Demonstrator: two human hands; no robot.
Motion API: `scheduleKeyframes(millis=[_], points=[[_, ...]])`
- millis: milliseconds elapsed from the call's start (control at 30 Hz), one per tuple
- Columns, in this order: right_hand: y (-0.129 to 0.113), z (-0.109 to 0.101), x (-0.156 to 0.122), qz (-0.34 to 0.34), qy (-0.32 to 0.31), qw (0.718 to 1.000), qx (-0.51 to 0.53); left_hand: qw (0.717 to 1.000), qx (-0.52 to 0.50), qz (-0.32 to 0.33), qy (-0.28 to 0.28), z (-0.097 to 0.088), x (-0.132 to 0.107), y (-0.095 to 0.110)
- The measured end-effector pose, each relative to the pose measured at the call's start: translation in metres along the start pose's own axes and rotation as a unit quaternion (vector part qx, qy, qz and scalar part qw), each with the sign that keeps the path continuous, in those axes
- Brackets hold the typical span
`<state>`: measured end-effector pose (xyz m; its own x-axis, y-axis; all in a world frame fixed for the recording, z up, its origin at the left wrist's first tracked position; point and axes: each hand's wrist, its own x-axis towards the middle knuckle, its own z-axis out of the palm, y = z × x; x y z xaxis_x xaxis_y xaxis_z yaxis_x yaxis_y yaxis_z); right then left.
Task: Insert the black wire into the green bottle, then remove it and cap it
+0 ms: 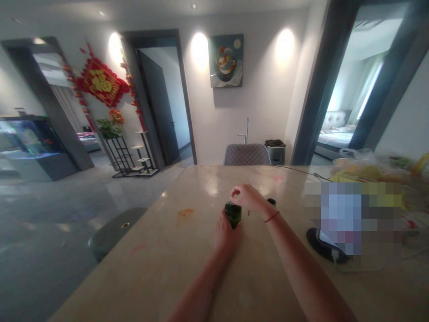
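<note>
Table (161, 268), beige, orange stain (185, 213); L hand (225, 232) grips jar (233, 214), R hand (248, 197) pinched atop it.

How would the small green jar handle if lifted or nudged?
The jar looks dark and glossy, probably glass: stiff, likely breakable, maybe slippery. Squat and upright on the smooth table, it would probably slide rather than tip. The left hand wraps it, suggesting little weight.

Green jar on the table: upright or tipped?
Upright: the green jar stands on the table, left hand around its base, right hand pinching at its top.
</note>
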<state>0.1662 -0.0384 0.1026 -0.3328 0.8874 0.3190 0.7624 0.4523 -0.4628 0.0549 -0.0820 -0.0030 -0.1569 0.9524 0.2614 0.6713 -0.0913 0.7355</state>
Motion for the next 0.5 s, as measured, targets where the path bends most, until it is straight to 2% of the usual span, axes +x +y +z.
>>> scheduleKeyframes(millis=[100,233,367,433,500], points=[[0.000,-0.002,0.000,0.002,-0.007,1.000,0.009,1.000,0.004,-0.004,-0.004,0.000,0.000,0.000],[0.000,-0.009,0.002,0.032,0.051,0.998,0.027,1.000,0.002,-0.007,-0.003,0.001,0.001,-0.001],[0.007,-0.008,0.003,0.102,0.075,0.990,-0.058,1.000,0.003,-0.010,-0.007,-0.001,0.000,0.000],[0.013,-0.002,0.003,0.156,0.061,0.979,-0.118,1.000,-0.002,-0.009,-0.003,-0.002,-0.001,0.001],[0.020,0.008,0.002,0.186,-0.007,0.971,-0.150,1.000,-0.005,-0.006,-0.002,-0.002,-0.001,0.001]])
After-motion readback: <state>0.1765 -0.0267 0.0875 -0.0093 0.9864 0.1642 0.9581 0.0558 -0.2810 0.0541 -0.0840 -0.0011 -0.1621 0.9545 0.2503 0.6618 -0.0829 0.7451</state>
